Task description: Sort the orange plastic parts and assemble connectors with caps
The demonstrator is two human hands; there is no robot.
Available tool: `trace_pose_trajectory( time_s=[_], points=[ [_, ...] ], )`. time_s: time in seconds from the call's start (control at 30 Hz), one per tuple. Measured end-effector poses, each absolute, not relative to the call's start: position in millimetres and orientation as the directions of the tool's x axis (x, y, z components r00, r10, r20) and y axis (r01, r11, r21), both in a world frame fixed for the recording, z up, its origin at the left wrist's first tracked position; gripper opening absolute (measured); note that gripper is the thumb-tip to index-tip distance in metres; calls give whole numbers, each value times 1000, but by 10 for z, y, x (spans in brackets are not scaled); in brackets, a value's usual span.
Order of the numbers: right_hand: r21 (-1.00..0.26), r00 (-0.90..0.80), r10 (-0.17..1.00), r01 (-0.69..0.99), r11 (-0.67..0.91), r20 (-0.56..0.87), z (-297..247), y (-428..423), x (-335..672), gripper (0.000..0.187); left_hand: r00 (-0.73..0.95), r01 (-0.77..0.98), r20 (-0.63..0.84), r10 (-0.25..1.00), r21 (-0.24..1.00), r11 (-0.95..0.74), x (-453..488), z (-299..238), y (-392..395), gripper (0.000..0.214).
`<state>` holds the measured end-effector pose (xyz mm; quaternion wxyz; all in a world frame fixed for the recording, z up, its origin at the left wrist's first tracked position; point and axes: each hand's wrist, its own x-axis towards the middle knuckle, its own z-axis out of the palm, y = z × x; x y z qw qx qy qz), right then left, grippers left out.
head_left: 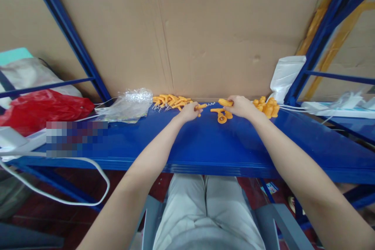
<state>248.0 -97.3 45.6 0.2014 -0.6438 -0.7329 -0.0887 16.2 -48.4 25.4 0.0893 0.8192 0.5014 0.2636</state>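
Note:
My left hand (188, 112) is closed around the orange handle of a corkscrew (201, 107), its metal spiral pointing right. In my right hand (238, 105) is an orange ribbed sleeve (225, 102), pinched by the fingers and apart from the spiral's tip. Just below the right hand, loose orange plastic parts (222, 118) lie on the blue table (211, 144), one showing a round opening. Beyond my left hand is a pile of orange corkscrews (172, 100) with metal spirals. Upright orange sleeves (267, 108) stand in a cluster right of my right hand.
Clear plastic bags (131, 103) lie left of the corkscrew pile. A red bag (49, 111) and a white cable (105, 187) are at far left. A cardboard sheet (205, 35) backs the table between blue metal posts. A white packet (287, 76) leans at back right.

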Motion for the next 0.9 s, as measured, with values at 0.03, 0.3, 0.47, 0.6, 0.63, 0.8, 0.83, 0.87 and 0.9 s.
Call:
trace_pose_trajectory(
  time_s=[0.03, 0.3, 0.47, 0.6, 0.63, 0.8, 0.83, 0.87, 0.9],
  points=[
    [-127, -94, 904, 979, 160, 417, 447, -968, 2478, 27, 368, 803, 280, 886, 384, -455, 134, 224, -503, 6],
    [-93, -200, 875, 959, 266, 440, 384, -912, 2466, 24, 342, 866, 185, 921, 317, -385, 158, 177, -550, 33],
    [-76, -279, 867, 938, 338, 414, 361, -886, 2453, 21, 363, 839, 243, 899, 334, -429, 236, 106, -535, 39],
    [-75, -303, 856, 928, 365, 419, 345, -870, 2467, 21, 347, 836, 248, 905, 356, -418, 244, 68, -486, 34],
    [-72, -306, 853, 927, 368, 423, 342, -864, 2474, 21, 335, 843, 262, 905, 347, -412, 243, 63, -475, 32],
    [-57, -306, 855, 931, 361, 418, 341, -849, 2508, 22, 289, 866, 314, 904, 316, -387, 226, 43, -440, 30],
    [-55, -306, 859, 932, 358, 410, 345, -850, 2511, 23, 283, 867, 318, 905, 319, -384, 221, 41, -437, 30],
    [-52, -307, 863, 933, 357, 401, 348, -853, 2514, 23, 275, 867, 321, 906, 324, -378, 216, 40, -436, 29],
    [-48, -308, 866, 934, 354, 395, 353, -855, 2516, 23, 265, 869, 322, 909, 328, -370, 211, 40, -436, 29]
  ],
)
